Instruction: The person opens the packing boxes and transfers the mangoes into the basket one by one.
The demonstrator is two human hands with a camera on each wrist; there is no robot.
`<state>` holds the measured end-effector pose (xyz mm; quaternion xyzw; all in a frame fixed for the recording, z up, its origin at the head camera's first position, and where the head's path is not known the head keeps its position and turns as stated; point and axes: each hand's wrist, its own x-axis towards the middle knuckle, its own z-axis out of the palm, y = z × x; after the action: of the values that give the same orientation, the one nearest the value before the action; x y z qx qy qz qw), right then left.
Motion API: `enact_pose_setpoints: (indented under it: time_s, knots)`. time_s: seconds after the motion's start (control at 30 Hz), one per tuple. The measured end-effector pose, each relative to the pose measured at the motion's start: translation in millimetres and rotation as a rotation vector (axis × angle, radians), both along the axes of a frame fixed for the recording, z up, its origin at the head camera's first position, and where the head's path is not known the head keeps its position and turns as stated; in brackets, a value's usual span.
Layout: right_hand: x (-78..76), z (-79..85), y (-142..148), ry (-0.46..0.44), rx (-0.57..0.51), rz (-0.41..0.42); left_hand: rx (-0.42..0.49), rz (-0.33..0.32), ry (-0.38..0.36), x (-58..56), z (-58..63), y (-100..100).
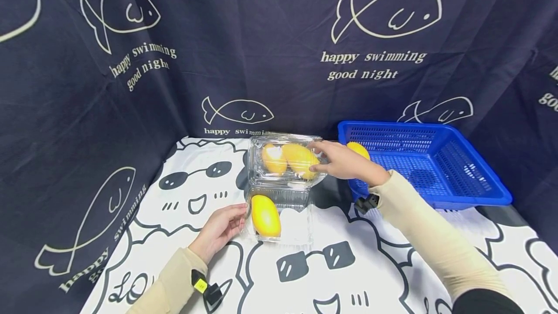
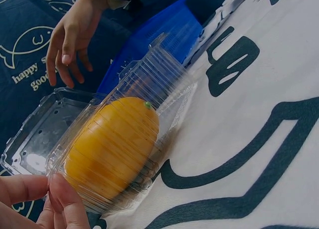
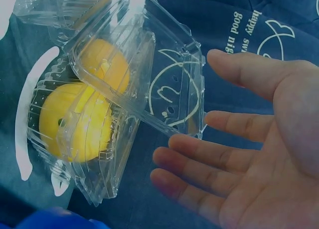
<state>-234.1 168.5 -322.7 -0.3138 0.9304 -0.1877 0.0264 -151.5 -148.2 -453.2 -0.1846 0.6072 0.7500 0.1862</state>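
Note:
My left hand point(image 1: 224, 227) pinches the side edge of a clear plastic clamshell box point(image 2: 167, 64) between thumb and finger. One yellow mango point(image 1: 266, 217) lies in this box, at its left end. Just behind it stands another clear box point(image 3: 104, 181), holding two yellow mangoes point(image 1: 300, 159). A raised clear lid point(image 3: 187, 44) tilts in front of those two in the right wrist view. My right hand point(image 1: 342, 159) is beside the lid's right edge with fingers spread and nothing held. Whether its fingertips touch the plastic, I cannot tell.
A blue slotted basket point(image 1: 475, 173) stands on the right, behind my right forearm. Another yellow mango point(image 1: 358, 149) shows at its left end, partly hidden by my right hand. A dark fish-print cloth point(image 1: 261, 62) hangs behind the white patterned tablecloth point(image 1: 348, 285).

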Motion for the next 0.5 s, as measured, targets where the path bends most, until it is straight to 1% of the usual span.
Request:
enact_pose_setpoints:
  time_s: [0.2,0.5]
  knots:
    - [5.0,0.5,-2.7,0.025,-0.002,-0.014,0.009,-0.005,0.007,-0.3,-1.3,0.2]
    - [9.8,-2.0,-6.9,0.053,-0.016,0.019,0.007,-0.003,0.007,-0.3,-0.4,0.3]
